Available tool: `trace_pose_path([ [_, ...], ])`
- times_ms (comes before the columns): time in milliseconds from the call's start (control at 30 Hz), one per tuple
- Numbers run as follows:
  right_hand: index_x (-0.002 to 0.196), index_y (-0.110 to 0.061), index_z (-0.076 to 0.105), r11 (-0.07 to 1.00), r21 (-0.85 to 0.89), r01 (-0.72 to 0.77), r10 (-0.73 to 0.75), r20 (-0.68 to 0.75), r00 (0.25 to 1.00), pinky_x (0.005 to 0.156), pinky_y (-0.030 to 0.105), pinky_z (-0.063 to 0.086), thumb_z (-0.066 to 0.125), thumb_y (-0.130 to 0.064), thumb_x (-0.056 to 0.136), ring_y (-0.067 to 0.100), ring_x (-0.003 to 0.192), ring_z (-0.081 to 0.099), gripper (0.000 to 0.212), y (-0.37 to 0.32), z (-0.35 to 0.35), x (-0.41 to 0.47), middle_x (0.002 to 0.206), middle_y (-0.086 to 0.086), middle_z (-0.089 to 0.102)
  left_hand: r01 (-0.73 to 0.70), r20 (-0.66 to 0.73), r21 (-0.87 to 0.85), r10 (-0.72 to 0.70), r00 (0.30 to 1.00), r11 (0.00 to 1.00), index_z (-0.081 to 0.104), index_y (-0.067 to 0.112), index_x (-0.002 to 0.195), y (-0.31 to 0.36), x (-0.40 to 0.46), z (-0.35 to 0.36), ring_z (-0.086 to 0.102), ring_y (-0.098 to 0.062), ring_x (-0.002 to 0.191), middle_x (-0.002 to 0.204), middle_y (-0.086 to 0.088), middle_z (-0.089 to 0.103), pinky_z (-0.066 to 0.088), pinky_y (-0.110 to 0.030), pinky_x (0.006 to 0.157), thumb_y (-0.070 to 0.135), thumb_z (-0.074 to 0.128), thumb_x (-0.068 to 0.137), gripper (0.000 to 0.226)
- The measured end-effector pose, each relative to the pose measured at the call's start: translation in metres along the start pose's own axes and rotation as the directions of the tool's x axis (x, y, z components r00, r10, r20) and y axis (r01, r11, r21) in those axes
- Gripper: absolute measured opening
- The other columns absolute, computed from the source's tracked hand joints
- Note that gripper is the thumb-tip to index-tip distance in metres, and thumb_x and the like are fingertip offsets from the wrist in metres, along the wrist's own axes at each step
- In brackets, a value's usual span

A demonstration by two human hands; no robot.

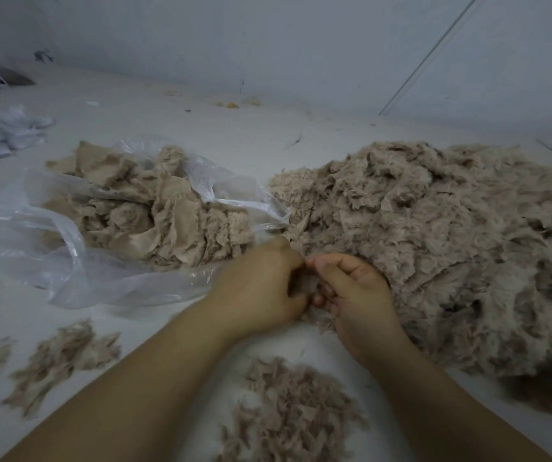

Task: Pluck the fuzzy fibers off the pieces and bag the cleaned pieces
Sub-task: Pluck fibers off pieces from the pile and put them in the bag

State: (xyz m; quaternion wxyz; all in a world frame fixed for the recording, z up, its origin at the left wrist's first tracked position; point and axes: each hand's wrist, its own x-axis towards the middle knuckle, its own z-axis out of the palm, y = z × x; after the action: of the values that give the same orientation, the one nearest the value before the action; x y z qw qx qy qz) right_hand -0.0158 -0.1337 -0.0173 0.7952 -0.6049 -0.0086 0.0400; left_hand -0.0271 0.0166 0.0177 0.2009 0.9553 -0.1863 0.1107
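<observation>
Bag [68,248]: I see it lying open at left — beige pieces [168,208] inside.
Hands: left hand [261,288] and right hand [354,291] both pinch one fuzzy piece [304,285].
Pile [434,241]: right — touching the right hand.
Fibers [288,415]: clump near me.

Pale grey-white work surface [174,128], dim flat light. Plain grey-white wall [268,38] at far edge; thin diagonal seam [428,55] on wall, far right.

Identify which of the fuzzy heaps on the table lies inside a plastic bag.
The heap at upper left, lying in the clear plastic bag. The big pile at right and the loose tufts in front lie bare on the table.
</observation>
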Motion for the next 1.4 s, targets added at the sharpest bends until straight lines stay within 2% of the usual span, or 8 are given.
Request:
trace_pose_path([
  [133, 0.076, -0.02, 0.078, 1.0, 0.004, 0.015, -0.015, 0.015, 1.0, 0.05, 0.021, 0.048, 0.06, -0.009, 0.096, 0.006, 0.05, 0.052, 0.029, -0.001, -0.001, -0.001, 0.057, -0.003, 0.061, 0.006, -0.005, 0.077, -0.005, 1.0, 0.997, 0.067, 0.016, 0.096, -0.007, 0.004, 0.02, 0.059, -0.023, 0.08, 0.094, -0.002, 0.058, 0.05, -0.037, 0.064, 0.02, 0.056, 0.087, 0.014],
  [300, 0.106, -0.018, 0.071, 0.999, 0.034, 0.005, -0.007, 0.063, 0.998, 0.051, 0.021, 0.047, 0.067, -0.009, 0.09, 0.006, 0.064, 0.063, 0.019, -0.002, -0.002, 0.001, 0.08, 0.001, 0.073, 0.123, -0.142, -0.496, -0.22, 0.965, 0.86, 0.064, 0.01, 0.074, -0.011, 0.008, 0.019, 0.054, -0.009, 0.055, 0.063, -0.004, 0.062, 0.045, -0.027, 0.054, 0.007, 0.06, 0.092, 0.019],
  [467, 0.101, -0.014, 0.073, 1.0, 0.005, -0.003, 0.003, 0.087, 0.996, 0.051, 0.021, 0.046, 0.078, -0.033, 0.069, 0.015, 0.067, 0.061, 0.037, -0.004, 0.001, 0.0, 0.085, 0.012, 0.073, 0.164, -0.051, -0.792, -0.332, 0.942, 0.588, 0.054, -0.001, 0.081, 0.001, 0.009, 0.019, 0.058, -0.011, 0.05, 0.054, -0.004, 0.06, 0.045, -0.027, 0.043, 0.007, 0.051, 0.099, 0.02],
  [633, 0.077, -0.02, 0.072, 0.993, -0.111, 0.036, -0.024, 0.106, 0.994, 0.053, 0.022, 0.05, 0.072, -0.018, 0.089, 0.013, 0.058, 0.06, 0.011, -0.002, -0.002, 0.001, 0.071, 0.009, 0.071, 0.103, -0.113, -0.842, -0.359, 0.926, 0.53, 0.055, -0.012, 0.082, 0.004, 0.008, 0.015, 0.053, -0.021, 0.053, 0.066, -0.028, 0.059, 0.043, -0.03, 0.048, 0.011, 0.056, 0.098, 0.029],
  [833, 0.068, -0.021, 0.069, 0.995, -0.092, 0.029, -0.022, 0.08, 0.997, 0.048, 0.022, 0.048, 0.072, -0.014, 0.088, 0.012, 0.05, 0.054, 0.021, -0.002, -0.002, 0.001, 0.066, 0.009, 0.066, 0.163, -0.034, -0.914, -0.471, 0.881, 0.372, 0.059, -0.007, 0.082, 0.002, 0.008, 0.011, 0.045, -0.009, 0.038, 0.049, -0.003, 0.055, 0.035, -0.016, 0.038, 0.015, 0.056, 0.099, 0.028],
  [967, 0.076, -0.017, 0.074, 0.999, -0.037, 0.007, -0.001, 0.149, 0.989, 0.041, 0.021, 0.037, 0.075, -0.036, 0.074, 0.011, 0.047, 0.046, 0.019, -0.006, -0.001, -0.001, 0.067, 0.01, 0.066, 0.16, 0.048, -0.95, -0.381, 0.923, 0.268, 0.06, 0.003, 0.083, 0.006, 0.006, 0.009, 0.044, -0.004, 0.034, 0.048, 0.001, 0.056, 0.033, -0.012, 0.036, 0.011, 0.055, 0.098, 0.017],
  [1233, 0.064, -0.018, 0.074, 0.994, -0.099, 0.036, -0.025, 0.107, 0.994, 0.039, 0.018, 0.036, 0.074, -0.031, 0.075, 0.009, 0.043, 0.041, 0.017, -0.002, -0.001, -0.002, 0.056, 0.006, 0.058, 0.126, -0.007, -0.97, -0.545, 0.839, 0.208, 0.065, 0.016, 0.071, 0.001, 0.01, 0.011, 0.05, -0.021, 0.046, 0.059, -0.012, 0.058, 0.043, -0.027, 0.05, 0.013, 0.058, 0.097, 0.027],
  [1400, 0.066, -0.016, 0.073, 0.999, -0.049, 0.0, 0.003, 0.072, 0.997, 0.039, 0.02, 0.035, 0.071, -0.024, 0.086, 0.011, 0.044, 0.04, 0.021, -0.002, -0.002, -0.001, 0.058, 0.012, 0.051, 0.125, -0.019, -0.967, -0.554, 0.832, 0.221, 0.059, 0.013, 0.068, -0.01, 0.012, 0.004, 0.034, -0.006, 0.029, 0.044, 0.004, 0.044, 0.027, -0.01, 0.035, 0.009, 0.058, 0.096, 0.029],
])
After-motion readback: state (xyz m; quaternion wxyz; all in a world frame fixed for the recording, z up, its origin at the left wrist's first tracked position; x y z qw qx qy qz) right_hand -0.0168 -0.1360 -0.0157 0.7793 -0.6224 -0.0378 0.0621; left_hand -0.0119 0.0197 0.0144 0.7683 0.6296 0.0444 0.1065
